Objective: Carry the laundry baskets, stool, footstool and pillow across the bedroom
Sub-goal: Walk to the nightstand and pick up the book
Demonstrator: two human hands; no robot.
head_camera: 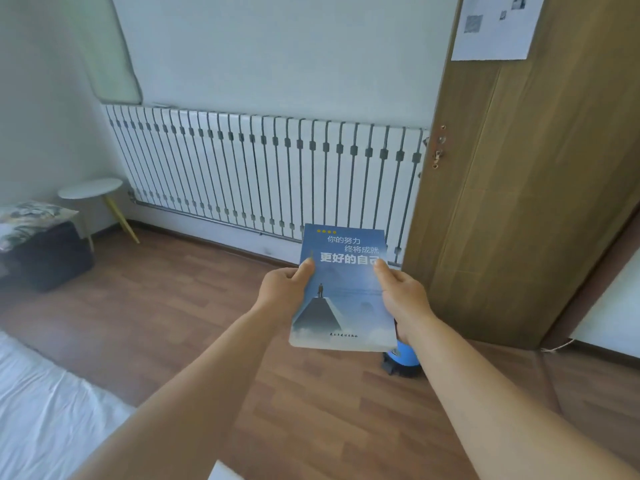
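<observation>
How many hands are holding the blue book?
2. The left hand grips the left edge of the blue book, and the right hand grips its right edge, both with the thumb on the cover. The fingers underneath are hidden.

Wood-look floor (194,306) carries a dark footstool (45,258) at left w/ patterned pillow (27,216) on top, a round white stool (90,189) beside it, blue object (405,358) nr the door.

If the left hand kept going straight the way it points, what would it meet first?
Probably the white radiator on the wall ahead. The left hand grips the blue book; nothing else shows between, though depth is unclear.
</observation>
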